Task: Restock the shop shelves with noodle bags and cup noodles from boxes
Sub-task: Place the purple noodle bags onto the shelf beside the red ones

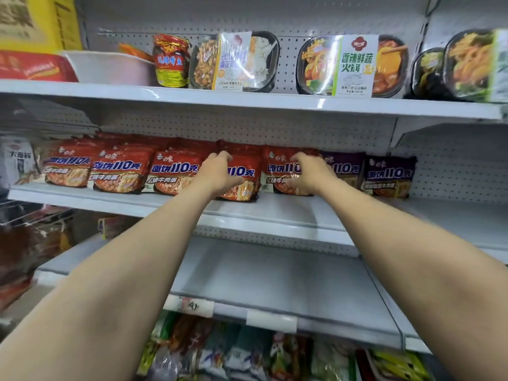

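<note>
Noodle bags point(121, 171) stand in a row along the back of the middle shelf point(275, 213), with two purple bags point(387, 174) at the right end. The left hand point(220, 171) curls its fingers over the top edge of one red bag point(242, 185). The right hand point(309, 171) grips the neighbouring red bag point(277, 166) between fingers and thumb. A bare strip of shelf runs along the front edge.

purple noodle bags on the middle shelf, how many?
2. One purple bag sits just right of the right hand, partly covered by it; the other purple bag ends the row on the right. More may be hidden behind them.
</note>
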The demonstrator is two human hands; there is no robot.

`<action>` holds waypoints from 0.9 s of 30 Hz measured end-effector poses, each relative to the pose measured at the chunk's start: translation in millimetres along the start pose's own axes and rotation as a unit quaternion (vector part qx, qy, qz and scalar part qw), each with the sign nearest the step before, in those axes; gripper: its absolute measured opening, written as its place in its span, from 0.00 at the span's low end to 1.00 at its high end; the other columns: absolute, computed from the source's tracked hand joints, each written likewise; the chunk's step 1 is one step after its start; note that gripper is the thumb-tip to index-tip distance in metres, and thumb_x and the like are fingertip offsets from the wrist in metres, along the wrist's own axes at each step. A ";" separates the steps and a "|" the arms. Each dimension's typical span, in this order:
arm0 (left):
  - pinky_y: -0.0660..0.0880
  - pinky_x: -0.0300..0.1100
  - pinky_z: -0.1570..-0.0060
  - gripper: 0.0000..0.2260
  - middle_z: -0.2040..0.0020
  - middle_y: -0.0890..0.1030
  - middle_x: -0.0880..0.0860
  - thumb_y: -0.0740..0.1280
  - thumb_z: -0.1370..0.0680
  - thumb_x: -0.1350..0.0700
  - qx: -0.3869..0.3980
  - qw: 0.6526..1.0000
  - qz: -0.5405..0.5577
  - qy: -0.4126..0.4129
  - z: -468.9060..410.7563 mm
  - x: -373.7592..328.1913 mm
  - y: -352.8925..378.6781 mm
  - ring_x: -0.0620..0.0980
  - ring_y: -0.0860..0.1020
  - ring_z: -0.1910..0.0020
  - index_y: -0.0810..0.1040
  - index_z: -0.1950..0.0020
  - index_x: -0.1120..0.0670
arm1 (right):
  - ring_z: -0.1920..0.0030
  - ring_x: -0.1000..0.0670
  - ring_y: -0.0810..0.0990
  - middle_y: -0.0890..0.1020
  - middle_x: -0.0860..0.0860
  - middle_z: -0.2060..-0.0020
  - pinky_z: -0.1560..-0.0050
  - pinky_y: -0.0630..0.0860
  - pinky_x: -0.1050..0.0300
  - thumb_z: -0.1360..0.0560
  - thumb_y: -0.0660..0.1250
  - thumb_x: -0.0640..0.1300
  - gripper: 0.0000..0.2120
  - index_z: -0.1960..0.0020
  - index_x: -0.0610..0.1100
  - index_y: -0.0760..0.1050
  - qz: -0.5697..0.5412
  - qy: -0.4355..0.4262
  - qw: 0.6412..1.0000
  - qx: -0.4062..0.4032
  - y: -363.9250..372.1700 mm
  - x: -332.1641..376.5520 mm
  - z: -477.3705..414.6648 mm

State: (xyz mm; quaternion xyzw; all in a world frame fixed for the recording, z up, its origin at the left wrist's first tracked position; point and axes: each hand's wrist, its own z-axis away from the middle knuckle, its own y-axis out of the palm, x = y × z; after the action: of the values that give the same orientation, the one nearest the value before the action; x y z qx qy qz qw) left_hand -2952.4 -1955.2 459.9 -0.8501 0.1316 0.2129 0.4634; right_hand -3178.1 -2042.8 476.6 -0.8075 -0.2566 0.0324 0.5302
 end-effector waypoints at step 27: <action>0.71 0.46 0.41 0.26 0.38 0.75 0.60 0.72 0.25 0.44 0.261 0.951 -0.010 -0.168 250.6 83.1 179.9 0.58 0.75 0.40 0.73 0.34 0.58 | 0.37 0.45 0.77 0.77 0.47 0.33 0.39 0.75 0.52 0.27 0.75 0.54 0.29 0.29 0.51 0.72 -0.094 0.140 0.938 0.304 188.0 -62.4 250.7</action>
State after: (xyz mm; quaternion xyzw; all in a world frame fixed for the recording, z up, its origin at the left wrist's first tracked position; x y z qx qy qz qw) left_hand -3015.5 -1842.3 167.8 -0.6526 0.0938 0.3064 0.6866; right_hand -3242.0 -1917.8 189.6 -0.5767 -0.2322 -0.0545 0.7814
